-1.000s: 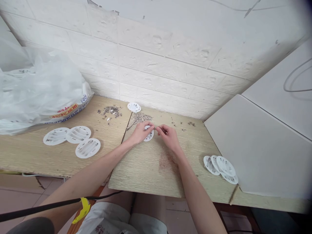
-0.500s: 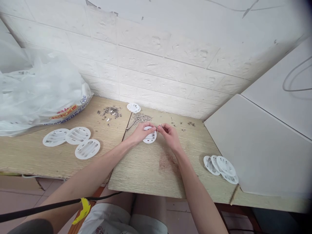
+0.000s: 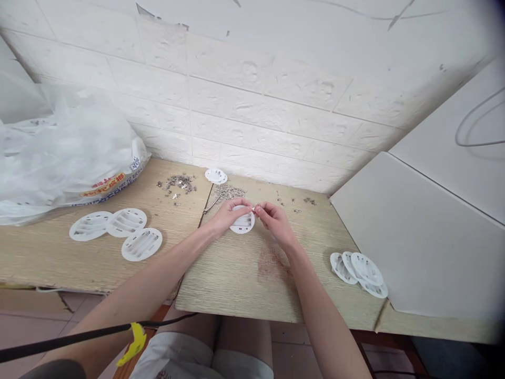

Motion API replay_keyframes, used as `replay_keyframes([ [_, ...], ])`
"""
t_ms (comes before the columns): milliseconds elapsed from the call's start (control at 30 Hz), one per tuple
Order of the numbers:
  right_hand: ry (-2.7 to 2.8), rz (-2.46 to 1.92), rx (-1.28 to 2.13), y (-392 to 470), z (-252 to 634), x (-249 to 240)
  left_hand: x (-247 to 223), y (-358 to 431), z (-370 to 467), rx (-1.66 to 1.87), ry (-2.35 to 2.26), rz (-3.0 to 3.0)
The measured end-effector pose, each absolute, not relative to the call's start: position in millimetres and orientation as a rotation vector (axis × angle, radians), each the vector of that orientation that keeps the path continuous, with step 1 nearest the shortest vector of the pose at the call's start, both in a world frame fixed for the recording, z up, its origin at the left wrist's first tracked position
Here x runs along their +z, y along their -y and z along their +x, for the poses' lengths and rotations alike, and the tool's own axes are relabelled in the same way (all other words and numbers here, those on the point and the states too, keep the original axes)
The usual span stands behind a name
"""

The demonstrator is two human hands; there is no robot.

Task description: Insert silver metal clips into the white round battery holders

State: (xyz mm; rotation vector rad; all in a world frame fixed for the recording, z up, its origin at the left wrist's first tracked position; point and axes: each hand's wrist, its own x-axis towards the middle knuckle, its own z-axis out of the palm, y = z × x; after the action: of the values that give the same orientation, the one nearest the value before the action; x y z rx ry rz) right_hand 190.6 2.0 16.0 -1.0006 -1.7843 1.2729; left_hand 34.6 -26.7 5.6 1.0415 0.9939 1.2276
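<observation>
A white round plastic piece (image 3: 242, 223) with slots lies on the wooden table, partly under the fingers of my left hand (image 3: 233, 213). Close beside it, my right hand (image 3: 273, 217) is pinched. Between the fingertips of both hands is a small metal piece (image 3: 253, 209), too small to make out fully. Just behind my left hand lies a pile of small metal pieces (image 3: 231, 192), with tweezers (image 3: 212, 204) at its left edge.
White round pieces lie at the left (image 3: 142, 244) and in a stack at the right (image 3: 366, 269). Another round piece (image 3: 215, 176) is by the wall. A second metal pile (image 3: 180, 183), a large plastic bag (image 3: 71, 152) and a grey-white panel (image 3: 426, 242) flank the work area.
My hands stay in nearly the same place, with the fingertips of my right hand slightly shifted around the small metal piece. The view has tilted slightly.
</observation>
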Motion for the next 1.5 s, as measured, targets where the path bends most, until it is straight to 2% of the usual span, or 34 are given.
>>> replay_keyframes([
  [567, 1.689, -0.944, 1.405, 1, 190, 22, 2, 25, 35, 1.248, -0.964, 1.017],
  [833, 1.754, -1.05, 1.157, -6, 193, 12, 1, 24, 36, 1.286, -1.063, 1.006],
  [1100, 1.84, -1.211, 0.895, -7, 191, 8, 0, 24, 37, 1.258, -0.975, 0.982],
  [1500, 1.794, -1.339, 0.875, -9, 194, 9, -1, 24, 35, 1.186, -0.851, 1.217],
])
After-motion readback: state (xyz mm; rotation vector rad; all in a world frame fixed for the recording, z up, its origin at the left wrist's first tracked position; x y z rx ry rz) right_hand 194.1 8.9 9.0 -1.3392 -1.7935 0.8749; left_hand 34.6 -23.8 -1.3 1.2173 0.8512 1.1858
